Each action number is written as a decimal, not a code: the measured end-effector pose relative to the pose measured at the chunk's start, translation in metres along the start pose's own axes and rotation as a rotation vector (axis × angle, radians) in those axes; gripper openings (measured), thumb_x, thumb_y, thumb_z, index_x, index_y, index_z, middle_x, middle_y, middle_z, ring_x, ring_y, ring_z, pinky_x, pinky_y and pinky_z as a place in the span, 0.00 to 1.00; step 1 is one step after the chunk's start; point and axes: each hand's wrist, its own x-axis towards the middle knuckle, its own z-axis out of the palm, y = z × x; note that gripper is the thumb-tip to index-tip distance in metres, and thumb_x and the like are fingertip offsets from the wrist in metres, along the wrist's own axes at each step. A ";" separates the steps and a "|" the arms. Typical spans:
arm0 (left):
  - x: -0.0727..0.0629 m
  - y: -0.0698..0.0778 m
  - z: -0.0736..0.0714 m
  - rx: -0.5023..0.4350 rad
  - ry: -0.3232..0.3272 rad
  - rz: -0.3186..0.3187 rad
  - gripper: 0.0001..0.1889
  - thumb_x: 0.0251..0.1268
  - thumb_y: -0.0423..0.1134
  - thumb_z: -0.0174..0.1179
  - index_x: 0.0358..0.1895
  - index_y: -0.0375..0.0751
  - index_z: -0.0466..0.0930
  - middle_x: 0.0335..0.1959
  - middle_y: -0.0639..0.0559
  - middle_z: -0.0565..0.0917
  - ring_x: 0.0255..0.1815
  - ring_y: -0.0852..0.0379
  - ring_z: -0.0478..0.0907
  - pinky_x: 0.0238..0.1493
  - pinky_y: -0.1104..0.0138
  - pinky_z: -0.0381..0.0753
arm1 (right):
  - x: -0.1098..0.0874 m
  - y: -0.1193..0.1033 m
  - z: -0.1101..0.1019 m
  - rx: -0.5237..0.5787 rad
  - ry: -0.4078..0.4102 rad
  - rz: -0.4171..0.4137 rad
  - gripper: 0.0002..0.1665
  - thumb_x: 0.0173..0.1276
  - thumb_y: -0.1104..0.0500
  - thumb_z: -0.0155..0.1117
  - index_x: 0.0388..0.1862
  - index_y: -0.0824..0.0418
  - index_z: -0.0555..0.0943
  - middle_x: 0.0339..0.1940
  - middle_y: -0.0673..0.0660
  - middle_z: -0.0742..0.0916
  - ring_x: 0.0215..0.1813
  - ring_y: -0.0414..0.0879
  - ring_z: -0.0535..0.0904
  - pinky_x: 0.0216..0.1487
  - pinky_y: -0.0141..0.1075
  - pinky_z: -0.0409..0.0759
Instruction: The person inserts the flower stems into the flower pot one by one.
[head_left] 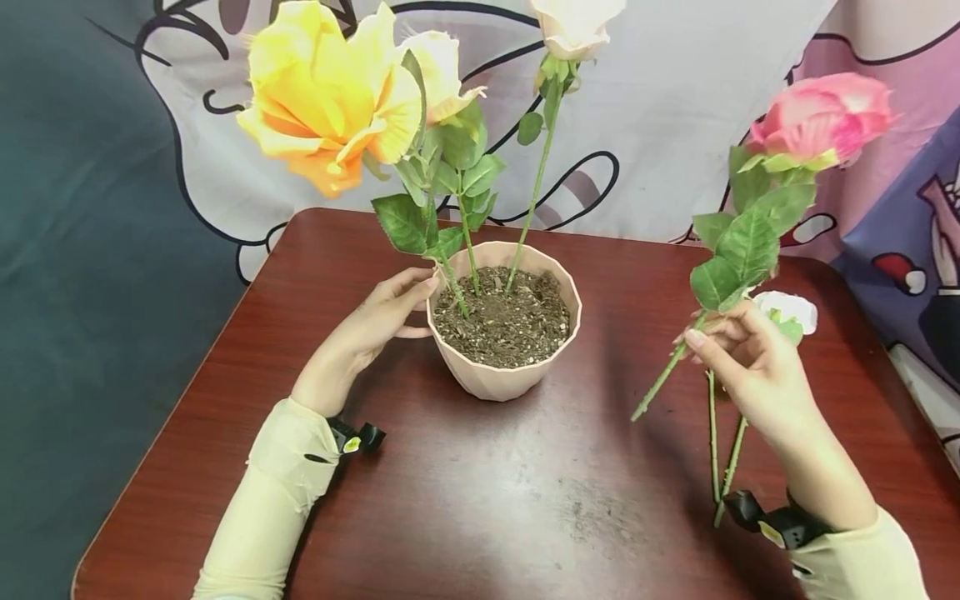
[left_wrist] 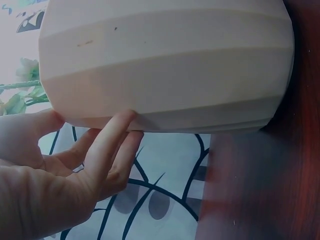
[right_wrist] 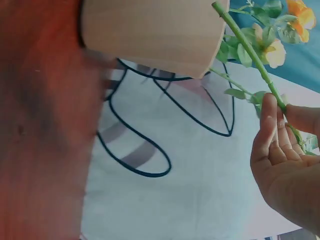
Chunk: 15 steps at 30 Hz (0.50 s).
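Right hand (head_left: 753, 362) pinches a pink rose (head_left: 757, 237) by its stem; left hand (head_left: 378, 317) rests unclenched fingers (left_wrist: 107, 145) against the pot (head_left: 498, 382), which might tip (tall blooms (head_left: 330, 104) aboard) if nudged hard.

Left hand (left_wrist: 65, 182) at pale pot (left_wrist: 165, 65): thumb by rim, fingers (left_wrist: 107, 145) against side. Small dark marks on pot. Leaves (left_wrist: 16, 104) beyond rim; line-patterned cloth (left_wrist: 170, 155) behind; reddish-brown table (left_wrist: 265, 190).
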 end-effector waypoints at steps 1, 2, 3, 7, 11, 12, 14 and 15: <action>0.000 0.000 0.000 0.000 0.000 0.004 0.23 0.74 0.46 0.45 0.66 0.40 0.61 0.61 0.41 0.66 0.58 0.45 0.67 0.47 0.55 0.81 | 0.003 -0.001 0.001 0.043 0.002 -0.015 0.13 0.61 0.82 0.51 0.36 0.67 0.73 0.29 0.54 0.87 0.29 0.40 0.81 0.33 0.25 0.79; 0.000 0.000 0.001 -0.004 0.000 0.006 0.23 0.74 0.46 0.45 0.66 0.40 0.62 0.61 0.41 0.66 0.58 0.45 0.67 0.46 0.55 0.82 | 0.005 -0.002 0.002 0.081 0.002 -0.031 0.13 0.61 0.82 0.50 0.36 0.68 0.73 0.30 0.56 0.87 0.30 0.41 0.82 0.33 0.26 0.80; 0.000 0.000 0.001 -0.002 0.001 0.009 0.23 0.74 0.46 0.45 0.66 0.40 0.62 0.61 0.41 0.67 0.58 0.44 0.67 0.46 0.55 0.82 | 0.008 -0.003 0.004 0.098 0.004 -0.046 0.13 0.61 0.82 0.50 0.36 0.68 0.73 0.31 0.56 0.87 0.31 0.42 0.82 0.34 0.26 0.80; 0.001 0.000 0.001 -0.003 0.000 0.019 0.23 0.74 0.47 0.45 0.66 0.40 0.62 0.61 0.40 0.67 0.59 0.44 0.67 0.46 0.56 0.82 | 0.020 -0.005 0.014 0.181 0.011 -0.091 0.11 0.62 0.81 0.50 0.40 0.71 0.72 0.32 0.59 0.86 0.33 0.45 0.83 0.36 0.28 0.82; 0.001 -0.001 0.000 -0.004 0.000 0.016 0.23 0.74 0.47 0.45 0.66 0.41 0.63 0.62 0.41 0.66 0.59 0.44 0.66 0.46 0.56 0.82 | 0.037 -0.005 0.031 0.202 0.046 -0.123 0.12 0.63 0.78 0.53 0.44 0.70 0.73 0.32 0.58 0.86 0.32 0.45 0.82 0.35 0.29 0.81; 0.001 -0.001 0.000 -0.007 -0.001 0.014 0.23 0.74 0.47 0.45 0.66 0.41 0.62 0.62 0.41 0.66 0.60 0.44 0.66 0.47 0.56 0.82 | 0.041 -0.004 0.036 0.226 0.054 -0.135 0.11 0.63 0.77 0.54 0.45 0.70 0.73 0.31 0.58 0.86 0.32 0.46 0.82 0.35 0.29 0.81; 0.001 -0.002 0.001 -0.013 -0.003 0.013 0.23 0.74 0.47 0.45 0.66 0.41 0.63 0.62 0.41 0.66 0.60 0.43 0.66 0.47 0.56 0.82 | 0.049 -0.002 0.046 0.266 0.077 -0.159 0.11 0.64 0.76 0.55 0.44 0.69 0.73 0.31 0.59 0.86 0.32 0.46 0.82 0.35 0.31 0.80; 0.001 -0.002 0.001 -0.019 -0.003 0.011 0.22 0.74 0.47 0.45 0.66 0.42 0.63 0.62 0.41 0.66 0.60 0.43 0.66 0.47 0.56 0.81 | 0.053 0.000 0.051 0.298 0.082 -0.175 0.11 0.64 0.75 0.55 0.44 0.70 0.73 0.31 0.59 0.86 0.32 0.46 0.81 0.36 0.31 0.81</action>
